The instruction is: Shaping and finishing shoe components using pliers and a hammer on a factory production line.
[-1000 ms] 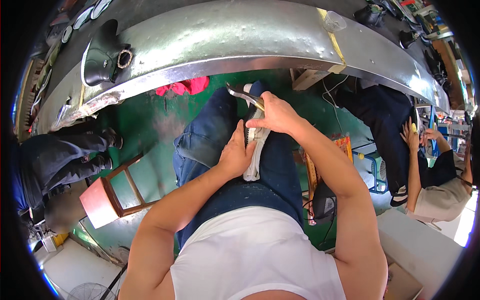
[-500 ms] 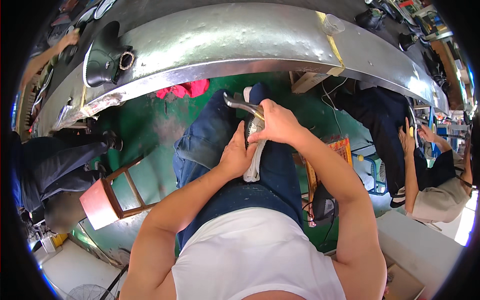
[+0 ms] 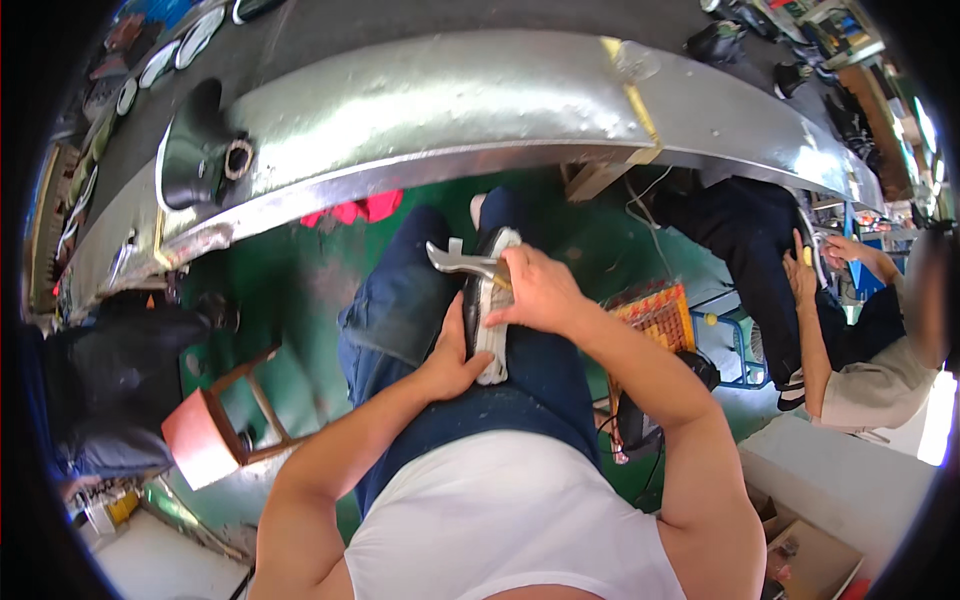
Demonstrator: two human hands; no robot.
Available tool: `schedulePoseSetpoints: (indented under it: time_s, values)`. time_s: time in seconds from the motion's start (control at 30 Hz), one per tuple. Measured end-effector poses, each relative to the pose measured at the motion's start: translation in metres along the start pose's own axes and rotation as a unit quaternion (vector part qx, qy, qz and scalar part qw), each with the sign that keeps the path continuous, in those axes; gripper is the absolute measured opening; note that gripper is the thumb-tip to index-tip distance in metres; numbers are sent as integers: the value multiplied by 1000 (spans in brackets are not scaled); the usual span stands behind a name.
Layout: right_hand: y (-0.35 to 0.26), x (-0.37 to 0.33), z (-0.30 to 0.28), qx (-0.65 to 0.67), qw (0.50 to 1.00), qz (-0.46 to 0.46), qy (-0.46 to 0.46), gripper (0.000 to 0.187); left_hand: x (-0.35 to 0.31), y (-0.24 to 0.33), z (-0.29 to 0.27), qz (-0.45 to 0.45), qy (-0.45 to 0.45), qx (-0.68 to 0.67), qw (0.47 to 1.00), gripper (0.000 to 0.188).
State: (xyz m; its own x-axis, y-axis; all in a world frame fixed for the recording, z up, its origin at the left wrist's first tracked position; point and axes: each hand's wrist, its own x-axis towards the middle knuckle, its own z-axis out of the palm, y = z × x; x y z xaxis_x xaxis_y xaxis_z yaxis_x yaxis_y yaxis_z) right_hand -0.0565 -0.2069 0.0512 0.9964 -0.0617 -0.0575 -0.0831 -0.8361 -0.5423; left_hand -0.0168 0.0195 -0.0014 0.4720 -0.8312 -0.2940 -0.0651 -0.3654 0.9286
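Observation:
A shoe with a whitish bottom and a dark side (image 3: pixel 494 345) lies lengthwise along my lap, bottom facing up. My left hand (image 3: pixel 452 358) is closed around its near left side, thumb over the edge. Closed about the metal lasting pliers (image 3: pixel 462 262), my right hand (image 3: pixel 540 290) rests over the shoe's far half. The curved silver head of the pliers points left, beyond the shoe's edge. My fingers cover the handles, and whether the jaws grip anything cannot be made out.
A metal-edged bench (image 3: pixel 420 100) runs across ahead, bearing a black boot (image 3: pixel 192 150) at left. A wooden stool (image 3: pixel 205 437) stands at left. At right are a woven chair back (image 3: pixel 650 320) and a co-worker's arm (image 3: pixel 815 340). Red cloth (image 3: pixel 370 207) lies under the bench.
The shoe is tipped flatter, showing more of its bottom. The pliers' head is lower in view, and my left hand has slid toward the shoe's near end.

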Motion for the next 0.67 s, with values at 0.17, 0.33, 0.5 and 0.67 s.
schedulePoseSetpoints:
  time_s: [0.17,0.33,0.5,0.67]
  values:
    - [19,-6,-49,299,939,71,155,55,36,3,-22,-114,67,-238,962,54]
    - [72,39,-176,133,944,103,283,28,64,29,-24,-131,4,-370,920,50]
    - [114,87,-251,52,909,42,412,28,68,49,-28,-193,-18,-462,866,48]
    - [135,138,-270,-147,942,181,243,32,77,29,-21,-168,-25,-435,884,58]
